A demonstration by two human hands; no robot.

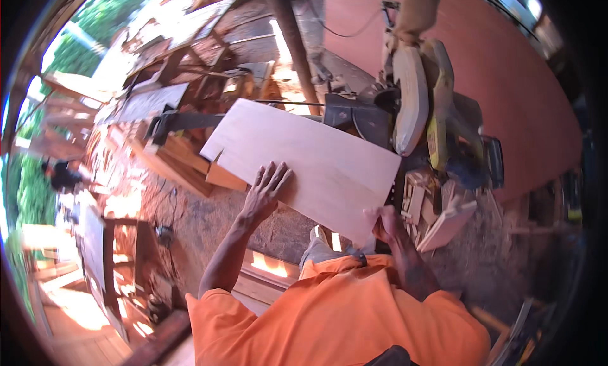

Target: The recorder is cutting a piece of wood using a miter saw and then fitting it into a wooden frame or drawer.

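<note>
A wide, pale wooden board (316,157) lies at a slant in front of me, its right end beside a miter saw (438,135) with a yellow-green body and a pale guard. My left hand (263,192) rests flat on the board's near edge, fingers stretched out across its face. At the near right corner, my right hand (387,225) is closed around the edge, thumb on top. Its other fingers are mostly hidden. The black saw base (361,119) shows behind the board, and its left end sits over a wooden support (183,166).
Wood offcuts (418,198) and a short plank (448,227) lie below the saw. A large reddish sheet (506,81) stands behind it. A dark post (291,43) rises beyond the board. Workbenches (152,103) and scattered wood fill the left, with a person (63,175) far off.
</note>
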